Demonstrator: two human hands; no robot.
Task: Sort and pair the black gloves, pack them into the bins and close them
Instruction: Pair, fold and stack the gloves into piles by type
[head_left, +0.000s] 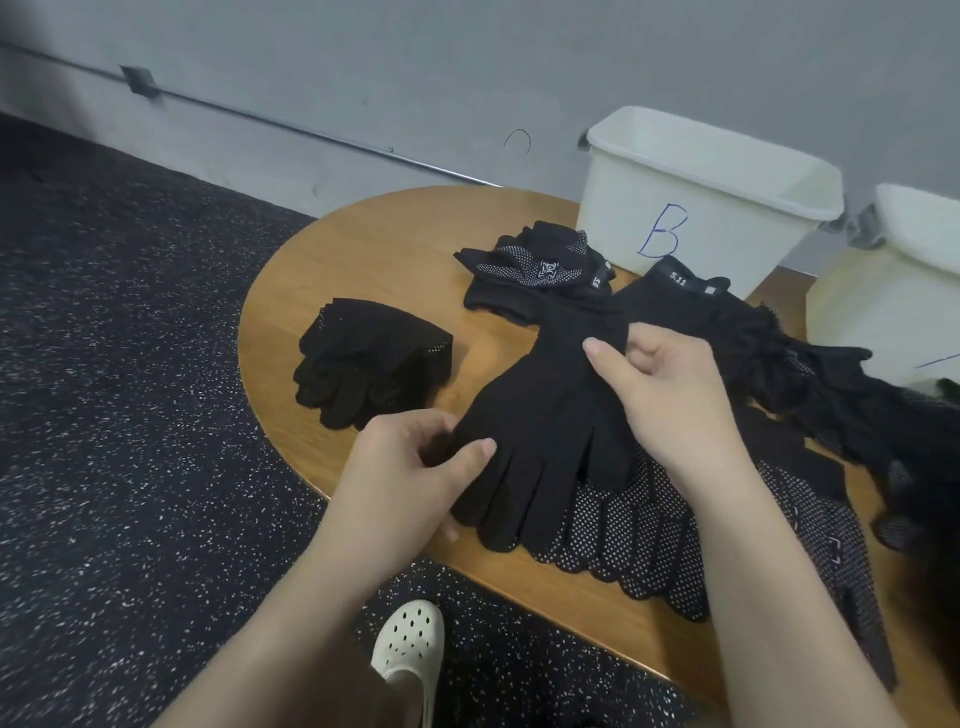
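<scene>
A plain black glove (545, 410) lies flat near the front edge of the round wooden tabletop (374, 249), its fingers pointing toward the person and resting on top of a dotted-palm glove (634, 525). The left hand (415, 467) pinches the glove's outer finger side between thumb and curled fingers, while the right hand (660, 379) pinches the fabric near the wrist end with its thumb on top. To the left sits a folded stack of black gloves (371, 361), apart from the rest. Behind the held glove is a small heap of gloves with dotted palms and a logo (540, 265), and more loose gloves (810, 374) trail off to the right. A white bin marked B (696, 208) stands open at the back of the tabletop, with a second white bin (898, 291) beside it at the right edge. A white perforated shoe (410, 644) shows on the speckled floor (130, 415) below.
</scene>
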